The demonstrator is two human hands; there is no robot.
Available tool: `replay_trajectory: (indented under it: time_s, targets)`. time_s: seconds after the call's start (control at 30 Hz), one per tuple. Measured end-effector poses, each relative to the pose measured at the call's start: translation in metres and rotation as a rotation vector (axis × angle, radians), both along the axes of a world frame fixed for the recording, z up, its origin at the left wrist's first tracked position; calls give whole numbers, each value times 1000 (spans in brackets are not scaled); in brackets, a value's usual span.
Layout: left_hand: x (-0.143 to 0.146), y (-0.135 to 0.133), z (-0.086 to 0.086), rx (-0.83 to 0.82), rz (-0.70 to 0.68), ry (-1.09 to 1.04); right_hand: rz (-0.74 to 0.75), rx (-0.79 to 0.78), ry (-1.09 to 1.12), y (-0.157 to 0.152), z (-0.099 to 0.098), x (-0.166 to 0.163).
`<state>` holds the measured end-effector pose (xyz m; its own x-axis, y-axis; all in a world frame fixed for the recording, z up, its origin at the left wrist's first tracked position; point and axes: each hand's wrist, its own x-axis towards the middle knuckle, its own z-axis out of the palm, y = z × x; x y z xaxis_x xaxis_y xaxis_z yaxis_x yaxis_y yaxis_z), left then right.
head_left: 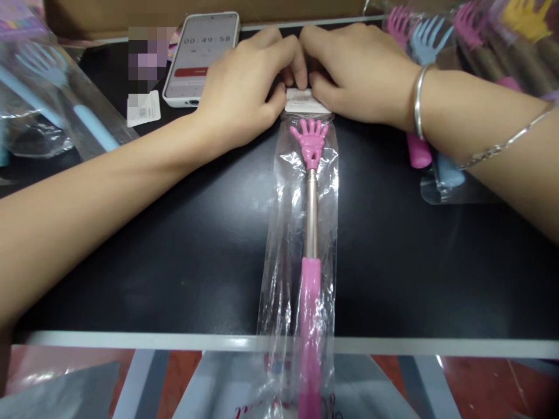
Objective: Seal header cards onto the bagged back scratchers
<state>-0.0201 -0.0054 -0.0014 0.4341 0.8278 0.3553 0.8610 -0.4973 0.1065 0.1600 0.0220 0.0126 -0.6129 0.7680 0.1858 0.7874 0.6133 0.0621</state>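
Observation:
A pink back scratcher [311, 279] with a hand-shaped head and metal shaft lies in a clear plastic sleeve [279, 233]; its handle end reaches past the table's front edge. At the sleeve's top sits a white card [305, 102]. My left hand [251, 81] has curled fingers at the card's left corner, beside the phone. On the other side my right hand [362, 70], with a bangle at the wrist, has its fingers bent down on the card's right part. Both hands' fingertips are partly hidden, and they pinch at the card's top edge.
A phone [183, 73] showing a timer lies at the back. Left of it is a small white label card [144, 109]. Bagged blue back scratchers [94, 125] lie at the left; more, in pink, blue [430, 38] and yellow [528, 20], lie at the right. A cardboard wall [96, 17] stands behind.

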Motion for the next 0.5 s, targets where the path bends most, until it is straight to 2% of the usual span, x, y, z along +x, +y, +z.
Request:
replay_trajectory:
  time_s: [0.23,0.5]
  targets:
    - [0,-2,4,-64,0,-10,11,8,9,2,0,0]
    - [-1,-2,1,-24,-28,-55,12,4,10,2,-1,0]
